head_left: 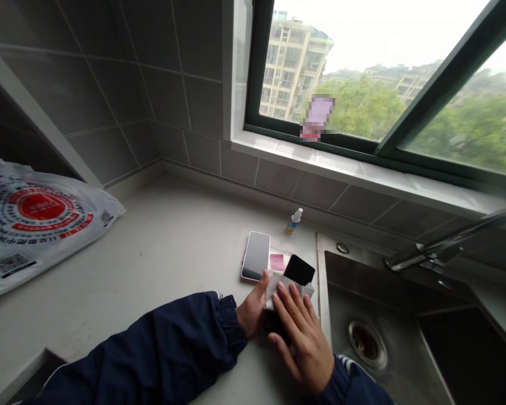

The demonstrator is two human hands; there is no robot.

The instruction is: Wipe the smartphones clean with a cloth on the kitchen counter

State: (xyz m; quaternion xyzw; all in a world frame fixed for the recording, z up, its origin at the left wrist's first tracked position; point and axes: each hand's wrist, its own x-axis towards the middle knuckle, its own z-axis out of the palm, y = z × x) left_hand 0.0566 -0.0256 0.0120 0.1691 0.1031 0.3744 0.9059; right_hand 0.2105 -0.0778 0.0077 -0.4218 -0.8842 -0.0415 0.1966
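Observation:
My right hand (pixel 297 337) lies flat with its fingers apart, the fingertips on a white cloth or wipe (pixel 289 289). A dark object (pixel 275 326), possibly a phone, sits partly hidden beneath that hand. My left hand (pixel 251 309) is next to it, thumb raised against the cloth's edge. Its fingers are hidden, so any grip is unclear. Beyond the hands, a smartphone (pixel 256 256) lies face up on the stone counter (pixel 152 270). A black square sheet (pixel 299 270) and a pink slip (pixel 277 261) lie beside it.
A small spray bottle (pixel 294 221) stands behind the phone. To the right are a steel sink (pixel 375 320) with a drain and a chrome faucet (pixel 447 242). A printed plastic bag (pixel 37 219) lies at the far left, below a tiled wall and a window (pixel 362 84).

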